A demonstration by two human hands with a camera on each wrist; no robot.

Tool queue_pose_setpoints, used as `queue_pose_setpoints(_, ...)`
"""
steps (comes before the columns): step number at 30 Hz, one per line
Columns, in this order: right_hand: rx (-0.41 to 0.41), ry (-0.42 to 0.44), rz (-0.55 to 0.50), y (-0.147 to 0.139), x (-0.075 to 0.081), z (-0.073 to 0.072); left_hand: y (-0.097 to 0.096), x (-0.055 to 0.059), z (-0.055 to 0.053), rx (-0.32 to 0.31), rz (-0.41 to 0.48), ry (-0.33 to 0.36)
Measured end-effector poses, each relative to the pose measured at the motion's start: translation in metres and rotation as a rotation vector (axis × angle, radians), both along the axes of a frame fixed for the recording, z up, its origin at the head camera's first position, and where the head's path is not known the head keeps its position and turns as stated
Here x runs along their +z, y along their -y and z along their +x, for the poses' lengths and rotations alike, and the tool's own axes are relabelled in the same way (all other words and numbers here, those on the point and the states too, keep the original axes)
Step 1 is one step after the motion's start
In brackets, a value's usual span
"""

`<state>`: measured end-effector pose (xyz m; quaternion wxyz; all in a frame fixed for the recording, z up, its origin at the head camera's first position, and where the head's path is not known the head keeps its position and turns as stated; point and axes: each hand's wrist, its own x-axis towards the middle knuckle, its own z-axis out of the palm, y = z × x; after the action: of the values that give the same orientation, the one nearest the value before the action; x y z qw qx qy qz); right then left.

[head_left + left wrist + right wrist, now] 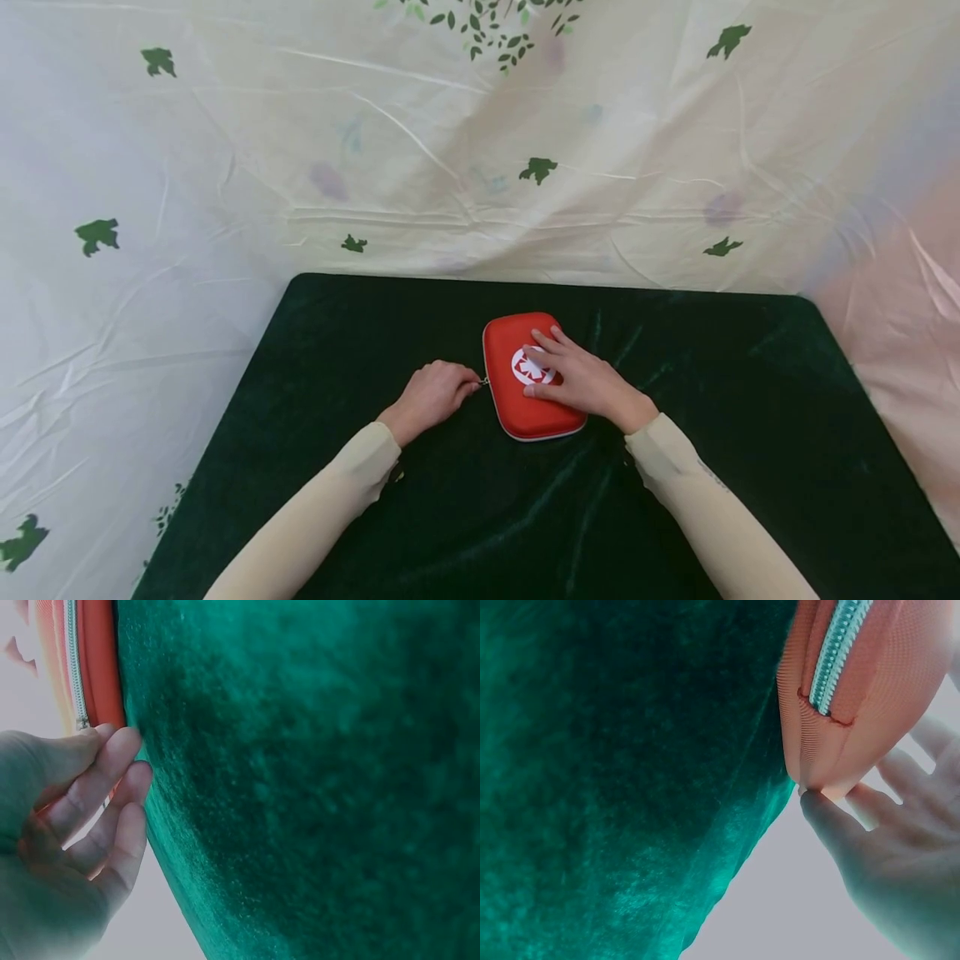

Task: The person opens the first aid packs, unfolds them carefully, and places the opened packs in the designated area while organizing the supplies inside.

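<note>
A red zippered case (517, 415) with a round white emblem (519, 367) lies flat on a dark green cloth. At its left edge, my left hand (433, 395) pinches the small zipper pull (484, 382) between thumb and fingertips. The closed teeth of the zipper (73, 660) run up from those fingertips in the left wrist view. My right hand (588, 379) rests across the top of the case, fingers spread over the emblem and partly covering it. In the right wrist view the zipper's end (823, 697) shows on the case's side, near the right hand's fingers.
Green velvety cloth (750, 433) covers the table, with creases running out from around the case. Behind and at the sides hangs a pale curtain (420, 167) printed with green birds and leaves. A small yellowish bit (399, 477) shows beside the left sleeve.
</note>
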<state>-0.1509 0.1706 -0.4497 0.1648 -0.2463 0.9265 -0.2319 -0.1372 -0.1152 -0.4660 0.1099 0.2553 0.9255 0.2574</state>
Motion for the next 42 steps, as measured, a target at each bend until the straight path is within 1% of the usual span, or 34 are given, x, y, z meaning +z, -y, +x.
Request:
queue_pose_setpoints(1, 0.002, -0.001, 0.0, 0.0, 0.0, 0.0, 0.001, -0.003, -0.001, -0.007, 0.012, 0.0)
queue_pose_setpoints(2, 0.002, -0.001, 0.0, 0.0, 0.0, -0.001, 0.002, -0.008, -0.002, -0.009, 0.03, 0.003)
queue_pose_setpoints(6, 0.002, 0.007, -0.011, -0.001, 0.001, -0.001, 0.009, -0.035, -0.01, -0.026, 0.067, -0.005)
queue_pose_setpoints(7, 0.001, 0.01, -0.011, -0.001, 0.001, -0.001, 0.009, -0.036, -0.01, -0.022, 0.074, 0.006)
queue_pose_setpoints(8, -0.003, 0.015, -0.013, -0.001, 0.001, -0.001, 0.01, -0.04, -0.011, -0.021, 0.081, 0.005)
queue_pose_setpoints(9, -0.005, 0.016, -0.013, -0.001, 0.001, -0.001, 0.01, -0.038, -0.01, -0.025, 0.078, 0.006)
queue_pose_setpoints(10, -0.007, 0.018, -0.012, -0.001, 0.001, -0.001, 0.008, -0.033, -0.008, -0.025, 0.073, 0.011)
queue_pose_setpoints(14, -0.018, 0.023, -0.012, 0.0, 0.0, -0.001, 0.001, -0.005, 0.004, -0.016, 0.015, 0.017)
queue_pose_setpoints(15, -0.017, 0.022, -0.013, 0.0, 0.0, -0.001, -0.001, 0.001, 0.008, -0.016, -0.002, 0.016)
queue_pose_setpoints(16, -0.018, 0.022, -0.015, 0.0, -0.001, -0.001, -0.002, 0.004, 0.009, -0.017, -0.015, 0.014)
queue_pose_setpoints(26, -0.021, 0.024, -0.024, -0.001, -0.004, -0.001, -0.005, 0.009, 0.018, -0.067, -0.065, 0.033)
queue_pose_setpoints(38, -0.01, 0.015, -0.032, -0.001, -0.002, -0.001, -0.006, 0.013, 0.026, -0.129, -0.11, 0.026)
queue_pose_setpoints(42, -0.006, 0.013, -0.033, -0.001, -0.002, -0.001, -0.006, 0.012, 0.028, -0.15, -0.091, 0.047)
